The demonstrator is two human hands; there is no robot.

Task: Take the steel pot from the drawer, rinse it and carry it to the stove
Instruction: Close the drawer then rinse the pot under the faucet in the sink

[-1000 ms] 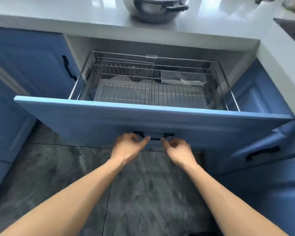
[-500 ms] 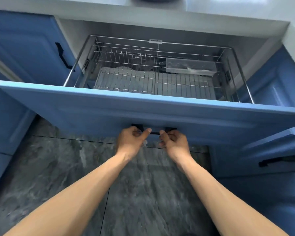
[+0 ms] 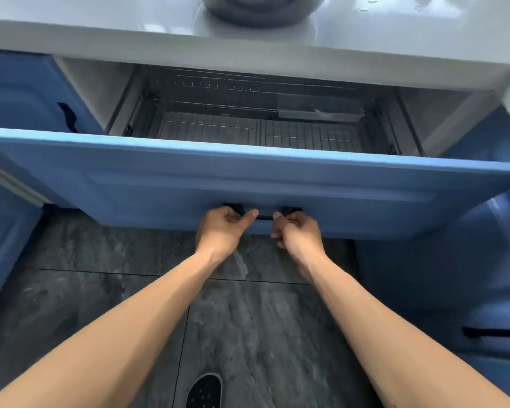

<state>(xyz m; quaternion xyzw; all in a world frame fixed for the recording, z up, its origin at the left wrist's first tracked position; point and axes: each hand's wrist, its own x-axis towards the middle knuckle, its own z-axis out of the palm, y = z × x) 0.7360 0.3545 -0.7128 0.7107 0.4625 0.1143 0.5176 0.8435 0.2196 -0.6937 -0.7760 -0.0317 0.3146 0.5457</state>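
Observation:
The steel pot stands on the white countertop at the top edge of the view, only its lower part showing. Below it the blue drawer is partly out, with a wire rack inside in shadow. My left hand and my right hand both grip the black drawer handle on the drawer front, side by side.
Blue cabinet doors with black handles flank the drawer at left and right. A clear plastic tray sits at the rack's back right. Dark stone floor tiles lie below, with a black shoe tip at the bottom.
The drawer has slid back into the cabinet, so less of the wire rack shows. Both hands stay on the handle and have moved forward with it.

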